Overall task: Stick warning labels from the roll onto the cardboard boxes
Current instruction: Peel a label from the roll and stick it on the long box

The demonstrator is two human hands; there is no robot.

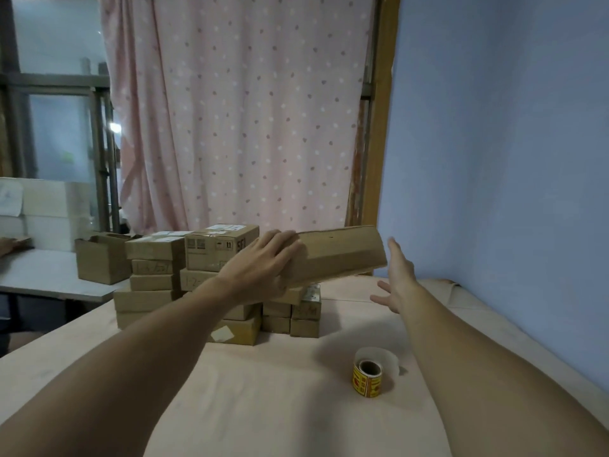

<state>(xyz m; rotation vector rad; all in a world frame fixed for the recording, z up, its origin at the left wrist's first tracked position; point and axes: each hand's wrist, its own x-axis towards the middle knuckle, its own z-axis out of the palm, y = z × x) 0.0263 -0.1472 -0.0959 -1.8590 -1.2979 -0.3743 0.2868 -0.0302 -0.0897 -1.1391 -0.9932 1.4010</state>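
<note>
The left hand (263, 262) holds a long flat box (339, 255) by its left end, raised above the stack (155, 285) of cardboard boxes and tilted, its right end a little higher. The left fingers (283, 239) curl over the box's top edge; the thumb is hidden beneath. The right hand (397, 275) hovers just beside the box's right end, palm turned inward, its fingers (393, 246) straight and spread, apart from the cardboard.

The roll (367, 377) of yellow and red labels stands on its edge on the pink surface (263, 390), near the right forearm and well in front of the stack, with a loose strip of backing curling behind it.

Behind the stack hangs a pink dotted curtain (244, 110); a blue wall (510, 143) runs along the right. An open carton (102, 258) sits on a grey table (49, 278) to the left.
</note>
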